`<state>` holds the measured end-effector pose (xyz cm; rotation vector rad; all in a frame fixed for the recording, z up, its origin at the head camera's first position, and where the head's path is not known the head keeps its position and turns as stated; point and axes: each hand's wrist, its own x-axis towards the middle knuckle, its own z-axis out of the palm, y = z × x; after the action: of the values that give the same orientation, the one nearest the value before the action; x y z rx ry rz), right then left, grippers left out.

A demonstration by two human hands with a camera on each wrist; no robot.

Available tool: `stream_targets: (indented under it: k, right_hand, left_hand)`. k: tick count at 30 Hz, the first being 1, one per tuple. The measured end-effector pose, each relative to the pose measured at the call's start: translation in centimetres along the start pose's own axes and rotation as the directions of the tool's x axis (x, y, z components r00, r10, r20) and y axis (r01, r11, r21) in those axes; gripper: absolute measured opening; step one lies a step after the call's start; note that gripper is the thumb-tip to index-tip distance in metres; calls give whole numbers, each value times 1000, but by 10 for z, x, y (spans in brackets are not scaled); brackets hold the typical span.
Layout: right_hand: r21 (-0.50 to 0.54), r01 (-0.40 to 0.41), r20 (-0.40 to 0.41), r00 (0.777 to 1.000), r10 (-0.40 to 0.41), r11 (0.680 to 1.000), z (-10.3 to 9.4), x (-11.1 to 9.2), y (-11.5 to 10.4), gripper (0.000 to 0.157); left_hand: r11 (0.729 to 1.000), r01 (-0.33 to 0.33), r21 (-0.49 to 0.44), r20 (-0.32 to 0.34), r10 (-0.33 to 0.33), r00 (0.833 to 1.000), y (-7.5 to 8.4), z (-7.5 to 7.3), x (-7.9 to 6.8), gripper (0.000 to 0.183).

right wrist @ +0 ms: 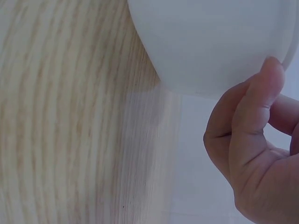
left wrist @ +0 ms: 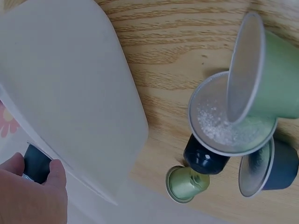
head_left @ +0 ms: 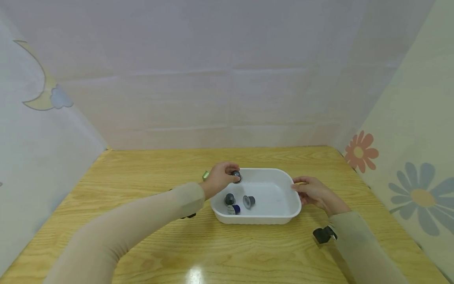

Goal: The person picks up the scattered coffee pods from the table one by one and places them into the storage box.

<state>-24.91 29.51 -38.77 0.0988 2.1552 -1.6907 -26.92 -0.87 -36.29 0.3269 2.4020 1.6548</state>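
My left hand [head_left: 220, 178] pinches a dark coffee capsule [left wrist: 36, 163] between thumb and fingers, over the back left corner of a white plastic tray [head_left: 273, 189]. Inside the tray, toward its left front, lie a black capsule [head_left: 229, 198], a grey capsule [head_left: 250, 202] tipped on its side and a purple-blue capsule [head_left: 235, 209]. At the tray's right end, my right hand [head_left: 313, 192] grips the rim; the right wrist view shows its fingers [right wrist: 254, 102] bent against the white wall.
Left of the tray, the left wrist view shows several more capsules on the wooden table [head_left: 149, 169]: a large green one [left wrist: 280, 74], a dark blue one [left wrist: 282, 163], a glossy black one [left wrist: 205, 156] and a small green one [left wrist: 187, 183]. Patterned sheets hang around the table.
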Motion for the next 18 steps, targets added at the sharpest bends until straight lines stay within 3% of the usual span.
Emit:
stream_targets:
  k: [10, 18]
  right_hand:
    - [-2, -3, -3, 1000, 3, 1000, 1, 0, 0, 47]
    - [-8, 2, 4, 1000, -2, 1000, 0, -1, 0, 46]
  left_hand:
    - [1000, -4, 27, 3, 4, 1000, -3, 4, 0, 40]
    - [999, -33, 23, -51, 34, 998, -12, -10, 4, 38]
